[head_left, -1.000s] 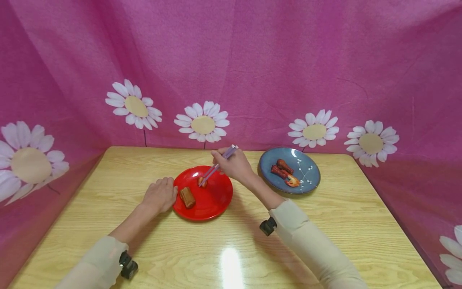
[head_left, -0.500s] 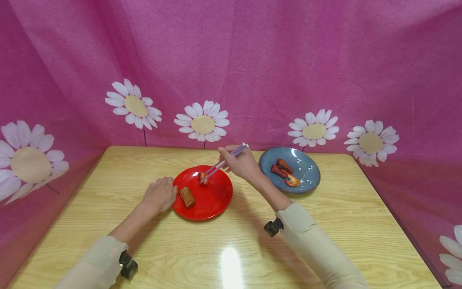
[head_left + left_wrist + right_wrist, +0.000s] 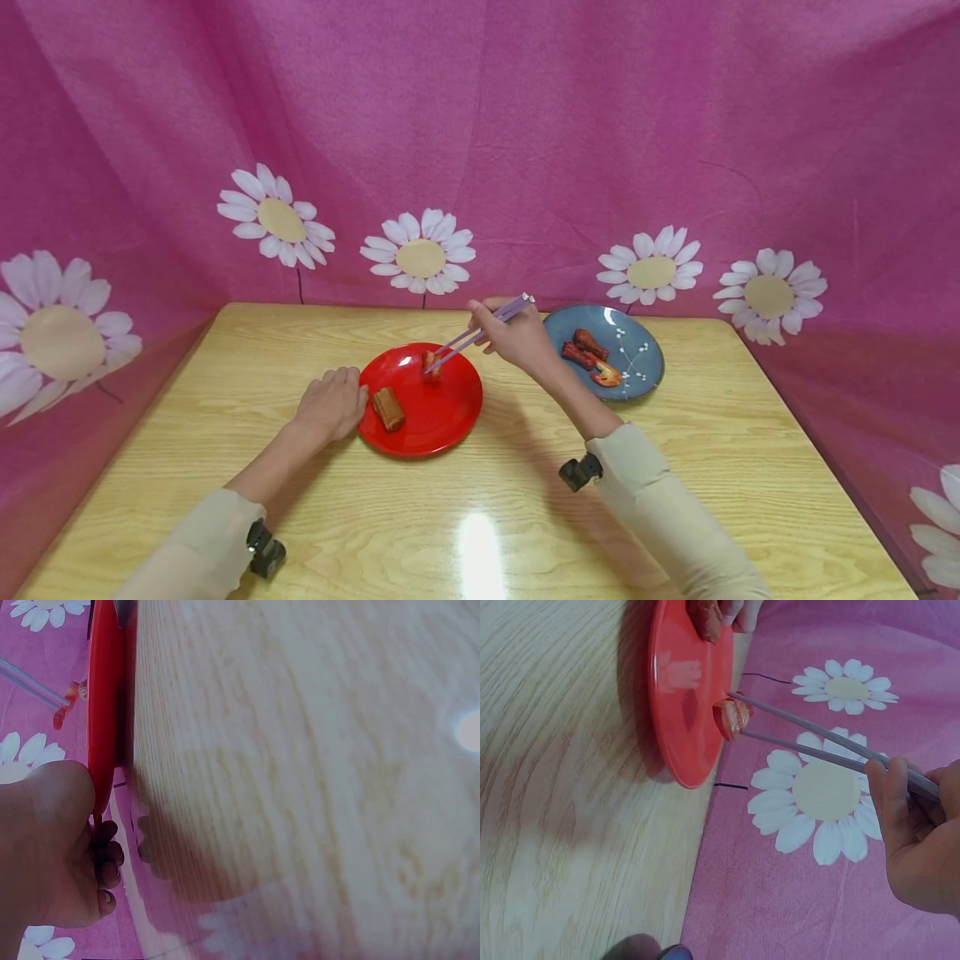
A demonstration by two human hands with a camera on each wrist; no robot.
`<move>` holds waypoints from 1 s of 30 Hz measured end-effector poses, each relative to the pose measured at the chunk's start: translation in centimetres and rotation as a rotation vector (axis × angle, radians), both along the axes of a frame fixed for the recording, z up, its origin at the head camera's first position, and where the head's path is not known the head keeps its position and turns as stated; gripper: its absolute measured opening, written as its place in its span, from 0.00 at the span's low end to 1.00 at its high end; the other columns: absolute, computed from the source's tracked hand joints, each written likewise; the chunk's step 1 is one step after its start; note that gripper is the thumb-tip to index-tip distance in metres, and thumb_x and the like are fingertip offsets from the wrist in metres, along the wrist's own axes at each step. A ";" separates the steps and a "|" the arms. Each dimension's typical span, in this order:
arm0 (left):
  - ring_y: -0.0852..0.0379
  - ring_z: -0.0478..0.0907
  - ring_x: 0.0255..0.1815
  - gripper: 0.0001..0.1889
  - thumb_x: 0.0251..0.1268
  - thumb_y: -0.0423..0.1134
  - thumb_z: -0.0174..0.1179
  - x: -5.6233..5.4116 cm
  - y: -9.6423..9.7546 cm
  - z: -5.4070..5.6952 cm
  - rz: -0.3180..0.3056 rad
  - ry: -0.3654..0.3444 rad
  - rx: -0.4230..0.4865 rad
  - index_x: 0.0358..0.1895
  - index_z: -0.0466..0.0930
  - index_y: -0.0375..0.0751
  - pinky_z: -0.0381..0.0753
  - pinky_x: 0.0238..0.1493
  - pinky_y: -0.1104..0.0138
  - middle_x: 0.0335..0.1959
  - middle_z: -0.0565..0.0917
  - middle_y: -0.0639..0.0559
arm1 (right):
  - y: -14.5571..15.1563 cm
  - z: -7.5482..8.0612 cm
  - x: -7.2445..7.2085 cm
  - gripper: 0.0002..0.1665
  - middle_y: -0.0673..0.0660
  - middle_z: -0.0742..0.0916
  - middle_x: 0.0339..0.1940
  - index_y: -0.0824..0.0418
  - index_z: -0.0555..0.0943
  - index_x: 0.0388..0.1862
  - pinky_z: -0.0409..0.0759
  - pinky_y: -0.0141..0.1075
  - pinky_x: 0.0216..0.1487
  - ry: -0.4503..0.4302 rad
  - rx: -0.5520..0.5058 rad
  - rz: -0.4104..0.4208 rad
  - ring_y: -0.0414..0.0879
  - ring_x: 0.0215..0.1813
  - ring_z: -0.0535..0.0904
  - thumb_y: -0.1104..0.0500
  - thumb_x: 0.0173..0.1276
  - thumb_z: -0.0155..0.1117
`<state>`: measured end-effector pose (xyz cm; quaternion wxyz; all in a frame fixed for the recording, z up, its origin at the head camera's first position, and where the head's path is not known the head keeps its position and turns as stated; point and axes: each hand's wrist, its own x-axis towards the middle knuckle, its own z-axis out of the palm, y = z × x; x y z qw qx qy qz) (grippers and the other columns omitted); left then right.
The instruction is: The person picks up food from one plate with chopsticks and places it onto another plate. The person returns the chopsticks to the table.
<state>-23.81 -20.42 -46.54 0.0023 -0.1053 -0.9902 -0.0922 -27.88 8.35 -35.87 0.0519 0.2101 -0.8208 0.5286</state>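
Observation:
My right hand (image 3: 517, 337) holds a pair of purple chopsticks (image 3: 468, 336) slantwise. Their tips pinch a small orange-red food piece with pale streaks (image 3: 733, 717), shrimp-like in look. In the left wrist view that piece shows just above the red plate (image 3: 442, 417). At the plate's left rim my left hand (image 3: 332, 404) grips the edge; the left wrist view shows its thumb over the rim and curled fingers (image 3: 109, 862) below. A brown ribbed food block (image 3: 388, 409) lies on the plate's left part, near that hand.
To the right, a blue-grey plate (image 3: 641, 383) with a white blossom pattern bears two dark red drumsticks (image 3: 588, 343) and an orange piece (image 3: 606, 374). Both plates stand on a wooden table (image 3: 420, 517). Behind hangs a pink cloth (image 3: 525, 167) with large daisies.
My right hand has moved to the right with the chopsticks, and the orange-red piece has shifted right and slightly back with their tips. The left hand and red plate stay where they were.

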 end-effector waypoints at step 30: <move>0.41 0.73 0.39 0.11 0.75 0.39 0.48 0.2 0.1 0.3 -0.015 0.016 -0.008 0.37 0.68 0.32 0.73 0.40 0.50 0.30 0.72 0.44 | 5.8 1.5 -0.3 0.20 0.63 0.88 0.28 0.70 0.85 0.31 0.82 0.39 0.23 -0.007 -0.082 -0.167 0.52 0.27 0.86 0.55 0.74 0.60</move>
